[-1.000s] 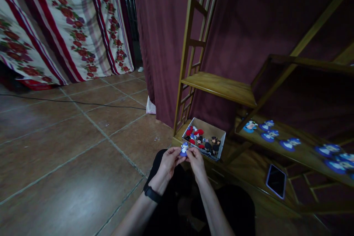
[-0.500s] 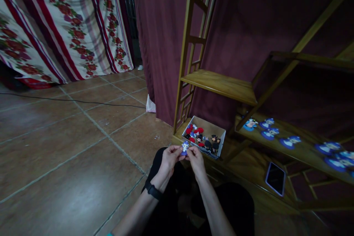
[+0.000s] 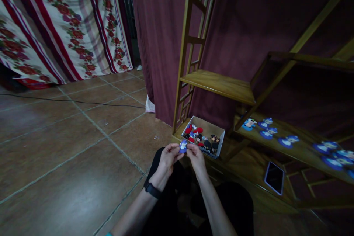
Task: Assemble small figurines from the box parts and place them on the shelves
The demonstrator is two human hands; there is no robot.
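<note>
Your left hand [image 3: 168,158] clamps thumb and finger on the small, rounded purple-and-white figurine [image 3: 183,146]; the fingertips of your right hand [image 3: 197,158] sit at its other side, grip unclear. It's just before the thin-walled box's [image 3: 208,127] near edge; floor tiles [image 3: 69,162] spread wide leftward.

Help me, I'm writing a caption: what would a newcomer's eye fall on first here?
Probably the boldly striped, flowered cloth hanging at upper left. Next comes the small purple and white figurine between the person's hands, left and right, at lower centre. Then the open box of red and black pieces just beyond them, and more figurines along the shelf at right.
</note>
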